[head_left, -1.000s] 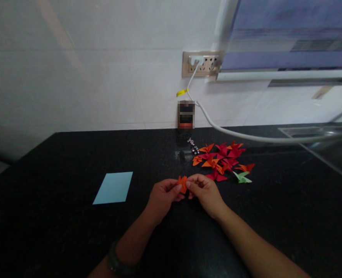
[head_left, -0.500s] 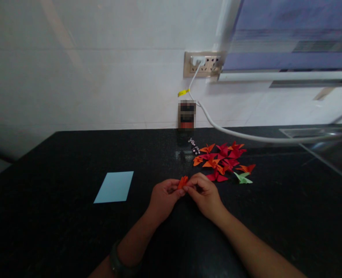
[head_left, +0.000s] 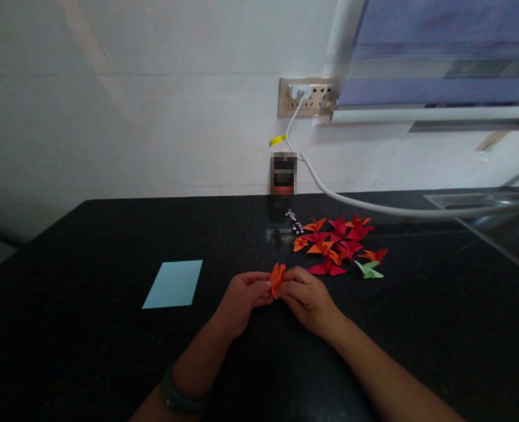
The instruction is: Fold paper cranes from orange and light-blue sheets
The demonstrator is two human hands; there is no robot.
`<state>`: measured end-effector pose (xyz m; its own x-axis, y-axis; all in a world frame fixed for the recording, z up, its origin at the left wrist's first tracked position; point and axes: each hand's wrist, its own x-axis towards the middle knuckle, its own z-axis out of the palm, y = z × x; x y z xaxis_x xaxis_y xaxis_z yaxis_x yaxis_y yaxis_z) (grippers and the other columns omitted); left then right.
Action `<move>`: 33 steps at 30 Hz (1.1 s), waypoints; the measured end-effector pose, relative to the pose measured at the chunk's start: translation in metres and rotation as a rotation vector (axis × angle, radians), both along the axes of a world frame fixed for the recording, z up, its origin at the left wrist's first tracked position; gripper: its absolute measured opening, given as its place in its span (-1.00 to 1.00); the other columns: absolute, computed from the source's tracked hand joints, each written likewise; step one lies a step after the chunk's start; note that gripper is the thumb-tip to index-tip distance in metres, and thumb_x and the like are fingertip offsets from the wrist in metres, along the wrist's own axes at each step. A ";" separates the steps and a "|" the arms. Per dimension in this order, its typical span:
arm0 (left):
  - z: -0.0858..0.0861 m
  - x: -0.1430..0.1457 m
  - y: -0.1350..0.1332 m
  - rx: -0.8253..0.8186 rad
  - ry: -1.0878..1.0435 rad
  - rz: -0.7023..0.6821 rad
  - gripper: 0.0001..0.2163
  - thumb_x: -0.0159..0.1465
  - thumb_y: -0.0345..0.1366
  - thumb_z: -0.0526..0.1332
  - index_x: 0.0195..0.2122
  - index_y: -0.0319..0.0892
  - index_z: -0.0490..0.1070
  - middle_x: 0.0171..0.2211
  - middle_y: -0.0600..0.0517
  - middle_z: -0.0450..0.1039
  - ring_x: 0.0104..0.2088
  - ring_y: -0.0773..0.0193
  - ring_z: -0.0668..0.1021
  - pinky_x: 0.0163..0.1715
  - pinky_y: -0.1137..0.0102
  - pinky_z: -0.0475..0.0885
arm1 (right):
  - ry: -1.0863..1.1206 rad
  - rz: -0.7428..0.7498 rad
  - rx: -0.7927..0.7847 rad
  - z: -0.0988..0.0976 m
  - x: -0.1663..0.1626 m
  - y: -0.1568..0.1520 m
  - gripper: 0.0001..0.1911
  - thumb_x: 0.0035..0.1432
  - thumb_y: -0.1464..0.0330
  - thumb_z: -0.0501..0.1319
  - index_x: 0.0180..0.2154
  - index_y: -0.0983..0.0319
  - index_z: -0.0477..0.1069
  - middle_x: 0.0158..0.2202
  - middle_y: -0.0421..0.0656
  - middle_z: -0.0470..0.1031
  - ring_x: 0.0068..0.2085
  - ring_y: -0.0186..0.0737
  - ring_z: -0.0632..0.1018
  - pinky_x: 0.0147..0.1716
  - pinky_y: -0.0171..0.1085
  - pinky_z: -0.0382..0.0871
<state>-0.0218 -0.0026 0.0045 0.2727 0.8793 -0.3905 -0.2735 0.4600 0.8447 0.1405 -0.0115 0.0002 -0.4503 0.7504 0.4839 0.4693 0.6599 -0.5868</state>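
An orange folded paper crane (head_left: 277,279) is held upright between my two hands, just above the dark countertop (head_left: 110,246). My left hand (head_left: 245,299) pinches its left side, thumb toward me. From the right, my right hand (head_left: 310,298) grips the other side with thumb and bent fingers. Just beyond my right hand lies a pile of red and orange paper cranes (head_left: 330,243), with one pale green crane (head_left: 368,269) at its right edge. A flat light blue paper sheet (head_left: 174,284) lies to the left of my left hand.
A small device with a blurred screen (head_left: 283,174) leans against the wall, and a beaded strand (head_left: 293,221) lies before it. A white cable (head_left: 351,203) runs from the wall socket (head_left: 307,97) across the right side, where a sink edge (head_left: 457,202) shows.
Both hands have shifted their grip on the orange crane, and more of it now shows between the fingers. My left thumb has moved up along its side. The pile and blue sheet stay put.
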 end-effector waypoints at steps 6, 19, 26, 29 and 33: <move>0.000 0.004 -0.002 0.097 0.095 -0.034 -0.76 -0.07 -0.28 0.30 -0.37 -0.29 0.48 -0.46 -0.02 0.50 -0.49 0.36 0.47 -0.45 0.47 0.33 | 0.032 0.016 -0.062 0.003 -0.002 -0.003 -0.84 0.09 0.44 0.08 -0.39 0.20 0.44 -0.38 -0.13 0.35 -0.35 -0.31 0.40 -0.39 -0.34 0.29; 0.002 0.007 -0.002 0.233 0.237 -0.035 -0.84 0.00 -0.30 0.24 -0.40 -0.24 0.46 -0.47 0.04 0.47 -0.48 0.36 0.45 -0.42 0.44 0.35 | 0.709 -0.177 -0.836 0.003 -0.004 0.005 -0.72 -0.01 0.20 0.17 -0.53 0.29 0.32 -0.66 -0.30 0.31 -0.69 -0.50 0.29 -0.68 -0.44 0.19; 0.000 0.006 -0.003 0.217 0.157 -0.085 -0.86 0.00 -0.32 0.24 -0.40 -0.24 0.42 -0.49 0.05 0.47 -0.49 0.38 0.47 -0.41 0.44 0.37 | 0.884 -0.094 -1.117 0.001 -0.002 0.006 -0.67 -0.07 0.18 0.22 -0.62 0.29 0.27 -0.75 -0.33 0.29 -0.78 -0.53 0.20 -0.79 -0.47 0.16; 0.001 0.005 -0.004 0.208 0.115 -0.112 -0.84 -0.02 -0.32 0.27 -0.40 -0.24 0.41 -0.49 0.05 0.47 -0.49 0.38 0.47 -0.43 0.45 0.37 | 0.924 -0.013 -1.222 0.003 0.001 0.006 -0.66 -0.09 0.18 0.23 -0.64 0.29 0.23 -0.80 -0.36 0.23 -0.80 -0.54 0.17 -0.83 -0.49 0.12; 0.003 0.004 -0.004 0.212 0.066 -0.163 -0.84 -0.02 -0.31 0.27 -0.41 -0.26 0.40 -0.48 0.04 0.46 -0.48 0.38 0.47 -0.42 0.45 0.37 | 0.923 0.038 -1.330 0.004 0.003 0.007 -0.68 -0.12 0.19 0.25 -0.62 0.28 0.24 -0.81 -0.36 0.21 -0.81 -0.54 0.16 -0.83 -0.50 0.09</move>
<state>-0.0176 -0.0069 0.0077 0.3978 0.8897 -0.2239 -0.1518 0.3044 0.9404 0.1439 -0.0044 0.0046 -0.4169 0.8335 -0.3625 -0.3525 -0.5159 -0.7808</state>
